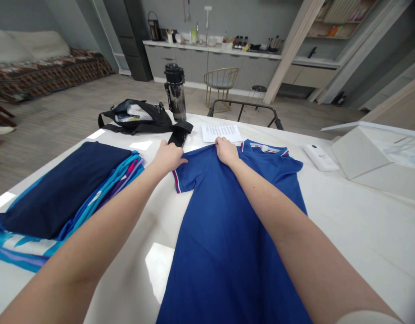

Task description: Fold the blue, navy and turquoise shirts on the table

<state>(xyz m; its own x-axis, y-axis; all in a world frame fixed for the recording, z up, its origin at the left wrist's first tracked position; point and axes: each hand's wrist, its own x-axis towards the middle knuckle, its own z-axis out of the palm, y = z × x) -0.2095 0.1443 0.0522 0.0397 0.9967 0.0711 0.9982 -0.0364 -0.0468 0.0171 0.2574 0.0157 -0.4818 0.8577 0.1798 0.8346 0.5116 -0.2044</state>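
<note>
A blue short-sleeved polo shirt (224, 238) lies spread on the white table, its collar pointing away from me. Red and white stripes trim its collar and the left sleeve's cuff. My left hand (169, 157) is closed on the top edge of that sleeve, near the cuff. At the shoulder, my right hand (226, 150) pinches the fabric between thumb and fingers. My right forearm crosses over the shirt's chest. Left of the shirt sits a stack of folded clothes (64, 189), dark navy on top with bright blue and purple layers beneath.
Behind my left hand lie a phone (178, 136) and an open black waist bag (136, 117), with a dark water bottle (175, 94) beside it. A printed sheet (221, 132) lies past the shirt. To the right are a white device (319, 157) and an open white box (379, 157).
</note>
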